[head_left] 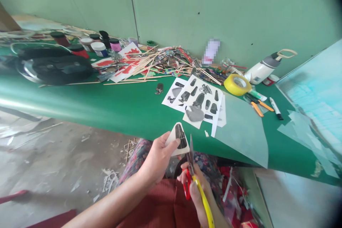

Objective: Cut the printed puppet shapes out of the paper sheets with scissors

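Observation:
My left hand (157,155) pinches a small piece of white paper (182,136) with a dark printed shape on it, the thumb lying on top. In my right hand (198,181) is a pair of scissors (191,151) with one red and one yellow handle. The blades point up along the paper's right edge; I cannot tell whether they touch it. Beyond my hands, printed sheets (196,94) with several dark shapes lie on the green table (112,105). A small dark cutout (159,88) rests to their left.
Thin wooden sticks (146,62) and scraps are heaped by the wall. Paint jars (99,48) stand at the back left, near a dark blurred object (56,66). Yellow tape (237,84), a white bottle (263,67) and an orange-handled tool (257,108) are on the right.

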The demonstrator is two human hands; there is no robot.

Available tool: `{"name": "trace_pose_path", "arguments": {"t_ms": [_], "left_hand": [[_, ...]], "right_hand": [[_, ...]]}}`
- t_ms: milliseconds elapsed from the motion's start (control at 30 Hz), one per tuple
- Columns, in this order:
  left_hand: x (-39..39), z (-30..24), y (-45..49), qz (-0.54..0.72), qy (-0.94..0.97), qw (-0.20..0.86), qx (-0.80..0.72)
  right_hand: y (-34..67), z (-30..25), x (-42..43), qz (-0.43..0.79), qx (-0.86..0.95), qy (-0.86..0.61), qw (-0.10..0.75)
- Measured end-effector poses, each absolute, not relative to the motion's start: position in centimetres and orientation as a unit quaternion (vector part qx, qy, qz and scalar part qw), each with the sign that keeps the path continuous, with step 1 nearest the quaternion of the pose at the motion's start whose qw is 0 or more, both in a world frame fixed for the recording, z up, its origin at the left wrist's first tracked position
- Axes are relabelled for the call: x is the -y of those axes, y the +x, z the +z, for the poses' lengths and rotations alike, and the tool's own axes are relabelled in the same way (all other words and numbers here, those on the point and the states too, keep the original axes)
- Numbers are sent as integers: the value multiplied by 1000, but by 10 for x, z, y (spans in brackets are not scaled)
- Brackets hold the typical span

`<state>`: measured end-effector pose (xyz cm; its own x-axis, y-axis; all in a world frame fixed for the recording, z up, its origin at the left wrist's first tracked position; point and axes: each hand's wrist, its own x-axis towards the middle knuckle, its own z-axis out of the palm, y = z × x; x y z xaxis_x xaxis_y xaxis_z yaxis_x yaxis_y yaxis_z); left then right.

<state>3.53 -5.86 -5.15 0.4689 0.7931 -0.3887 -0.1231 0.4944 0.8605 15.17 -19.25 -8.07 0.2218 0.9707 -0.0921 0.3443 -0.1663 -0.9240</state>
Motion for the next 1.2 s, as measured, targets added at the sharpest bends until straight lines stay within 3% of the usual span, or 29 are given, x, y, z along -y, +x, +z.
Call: {"name": "trace_pose_path", "arguments": {"t_ms": [567,800,1200], "left_hand": [[55,-52,35,300,418,765,-388],[53,-51,34,295,420,765,-389],[56,-52,33,297,433,749,-405]], "right_hand": [[152,-73,198,408,481,-644,432],[154,-88,199,473,475,-582,460],[152,-95,197,452,461,-619,448]]}}
